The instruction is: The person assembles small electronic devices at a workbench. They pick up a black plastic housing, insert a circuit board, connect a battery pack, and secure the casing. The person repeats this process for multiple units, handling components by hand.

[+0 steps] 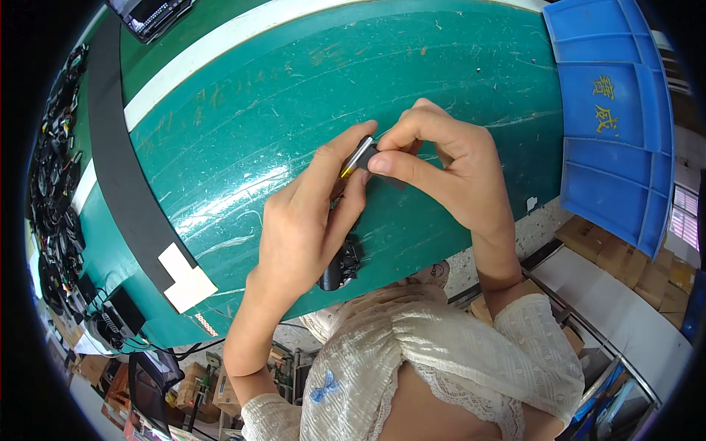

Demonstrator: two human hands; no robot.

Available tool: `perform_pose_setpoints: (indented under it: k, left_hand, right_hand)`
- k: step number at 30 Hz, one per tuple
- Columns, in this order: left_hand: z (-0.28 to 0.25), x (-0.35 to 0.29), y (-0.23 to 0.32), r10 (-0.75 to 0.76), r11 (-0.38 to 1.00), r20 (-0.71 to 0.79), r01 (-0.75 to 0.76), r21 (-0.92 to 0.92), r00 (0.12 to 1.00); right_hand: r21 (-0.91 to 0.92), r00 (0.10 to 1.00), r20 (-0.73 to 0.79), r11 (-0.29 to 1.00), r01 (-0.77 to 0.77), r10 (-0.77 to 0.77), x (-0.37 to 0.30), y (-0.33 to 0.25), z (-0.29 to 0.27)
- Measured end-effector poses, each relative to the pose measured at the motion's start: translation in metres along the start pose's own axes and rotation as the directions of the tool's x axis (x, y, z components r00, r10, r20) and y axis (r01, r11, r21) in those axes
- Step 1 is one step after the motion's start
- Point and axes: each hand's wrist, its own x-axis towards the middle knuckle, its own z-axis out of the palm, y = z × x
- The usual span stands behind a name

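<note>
Over the green table, my left hand (298,220) grips a small slim device (357,157) between thumb and fingers. Silver and yellow show along its side, and its exact kind is not clear. My right hand (460,165) pinches a thin black piece (384,171) with thumb and forefinger against the device's right side. Whether that piece is joined to the device I cannot tell. Below my left hand, partly hidden by it, black parts (340,268) with a rounded end lie near the table's front edge.
A blue plastic crate (614,110) stands at the right table edge. A black strip (132,176) runs down the left side, with pale paper pieces (187,283) on it. Heaped black cabled items (55,184) lie far left. A black electronic device (151,15) sits at the back left.
</note>
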Motion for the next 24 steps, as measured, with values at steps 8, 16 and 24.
perform_pose_setpoints:
  k: [8, 16, 24]
  left_hand:
    - [0.0004, 0.0012, -0.0022, 0.029, 1.0, 0.005, -0.029, 0.007, 1.0]
    - [0.0, 0.0021, -0.0031, 0.049, 0.998, 0.004, -0.049, 0.043, 0.999]
    - [0.0019, 0.0005, -0.0037, 0.065, 0.997, -0.02, -0.063, 0.051, 0.998]
  right_hand:
    - [-0.004, 1.0, 0.005, 1.0, -0.025, 0.025, -0.0004, -0.0014, 0.0001]
    - [-0.004, 0.998, 0.017, 0.998, -0.059, 0.059, -0.0005, -0.0024, -0.0003]
    - [0.073, 0.995, -0.016, 0.993, -0.097, 0.099, -0.0015, 0.0007, 0.0037]
